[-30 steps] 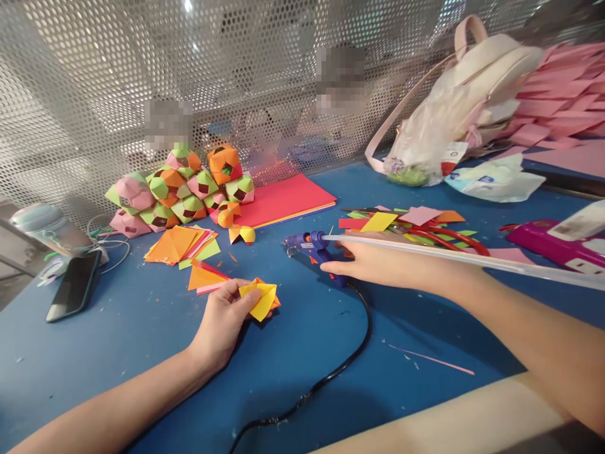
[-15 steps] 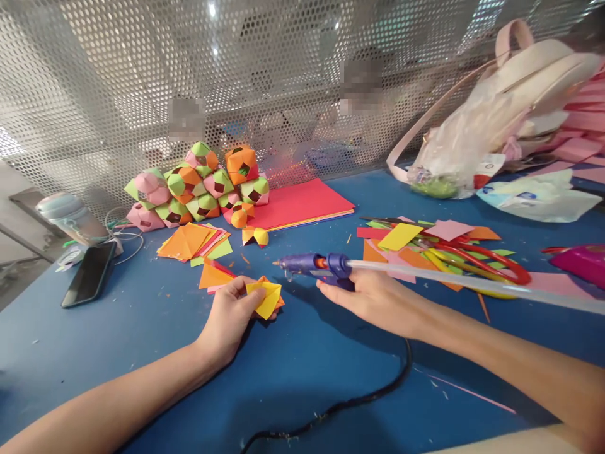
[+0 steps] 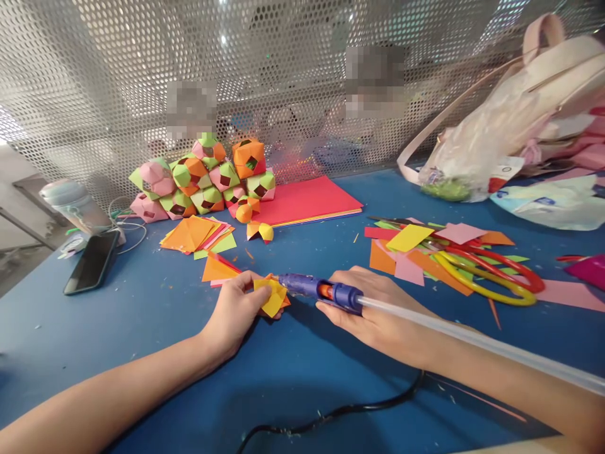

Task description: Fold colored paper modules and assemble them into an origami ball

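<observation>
My left hand pinches a folded yellow and orange paper piece against the blue table. A blue glue gun is gripped in my right hand, with its nozzle touching or almost touching the paper piece. A long clear glue stick juts from the back of the gun over my right forearm. The gun's black cord trails across the table toward the near edge.
A pile of folded paper balls stands at the back left by a perforated metal screen. Red sheets, orange squares, paper scraps with yellow and red scissors, a phone, a bottle and a bag lie around.
My right hand picked the glue gun up off the table and carried it left, down to the paper piece. My left hand kept holding the piece in place.
</observation>
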Demonstrator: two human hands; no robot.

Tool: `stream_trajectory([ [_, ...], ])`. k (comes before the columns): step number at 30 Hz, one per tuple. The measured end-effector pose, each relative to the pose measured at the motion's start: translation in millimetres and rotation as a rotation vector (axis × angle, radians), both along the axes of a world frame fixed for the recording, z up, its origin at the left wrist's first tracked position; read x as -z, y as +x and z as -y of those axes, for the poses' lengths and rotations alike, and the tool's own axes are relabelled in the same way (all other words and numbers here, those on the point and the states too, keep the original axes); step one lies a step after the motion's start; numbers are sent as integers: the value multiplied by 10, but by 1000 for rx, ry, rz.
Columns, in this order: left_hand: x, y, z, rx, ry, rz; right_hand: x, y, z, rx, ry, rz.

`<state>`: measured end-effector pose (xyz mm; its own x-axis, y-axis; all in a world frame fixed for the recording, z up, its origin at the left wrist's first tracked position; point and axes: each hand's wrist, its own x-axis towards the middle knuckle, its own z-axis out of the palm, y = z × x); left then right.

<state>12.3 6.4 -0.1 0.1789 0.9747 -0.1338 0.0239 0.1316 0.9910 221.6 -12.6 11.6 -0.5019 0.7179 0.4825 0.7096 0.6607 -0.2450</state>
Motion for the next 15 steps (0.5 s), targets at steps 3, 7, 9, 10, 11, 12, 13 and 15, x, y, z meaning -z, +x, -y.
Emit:
stream_trajectory([
  [3, 7, 1, 0, -6, 4, -24, -7, 1, 8, -28, 17, 0],
  [7, 22, -2, 0, -1, 21, -18, -12, 6, 20, -14, 42, 41],
  [9, 29, -3, 0, -4, 23, -26, -21, 10, 27, -9, 45, 45],
  [10, 32, -3, 0, -6, 24, -34, -26, 10, 29, -13, 49, 42],
  [11, 34, -3, 0, -6, 28, -42, -29, 9, 30, -19, 52, 40],
  [12, 35, -3, -1, -6, 32, -48, -32, 8, 30, -25, 57, 41],
  [13, 35, -3, -1, -6, 34, -50, -34, 8, 28, -28, 62, 46],
  [15, 34, -4, -3, -4, 33, -44, -36, 11, 26, -22, 67, 66],
])
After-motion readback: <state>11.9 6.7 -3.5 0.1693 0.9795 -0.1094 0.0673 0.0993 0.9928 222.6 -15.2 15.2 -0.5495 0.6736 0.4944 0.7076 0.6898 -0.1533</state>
